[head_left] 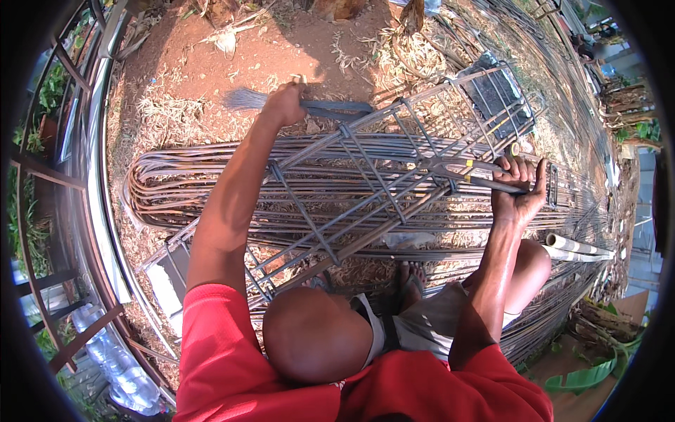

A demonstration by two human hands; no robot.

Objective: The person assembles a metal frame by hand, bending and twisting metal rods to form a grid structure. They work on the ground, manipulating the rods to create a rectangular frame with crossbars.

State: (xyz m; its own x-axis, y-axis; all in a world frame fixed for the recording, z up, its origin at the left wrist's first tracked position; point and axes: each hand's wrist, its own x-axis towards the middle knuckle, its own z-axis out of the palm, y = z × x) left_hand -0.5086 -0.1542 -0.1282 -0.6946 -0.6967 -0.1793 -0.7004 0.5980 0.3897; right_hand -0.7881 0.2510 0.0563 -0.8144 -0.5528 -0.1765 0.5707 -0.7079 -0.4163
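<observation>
Left hand (283, 105): closed in a fist around a bundle of thin wires (244, 99), the loose ends fanning out to its left. A dark flat strip (341, 107) extends from the fist's right side; it may belong to the same bundle, the fist hiding the join.

Right hand (519, 186): wrapped around the handles of long metal pincers (450, 169), fingers curled over the upper handle, lower one against the palm. Handles stand slightly apart, with yellow marks; the tool's head points left, over the rebar cage (370, 172). Contact with a bar there: cannot tell.

The cage lies aslant between the hands, running from below the left forearm to above the right hand, stirrups spaced along it. Beneath it, a stack of bent steel bars (158, 184) spreads below the left hand, rounded ends to the left. Dark slab (496, 105) at the cage's far end, above the right hand. Pale pipes (578, 249) lie below and right of the right hand.
</observation>
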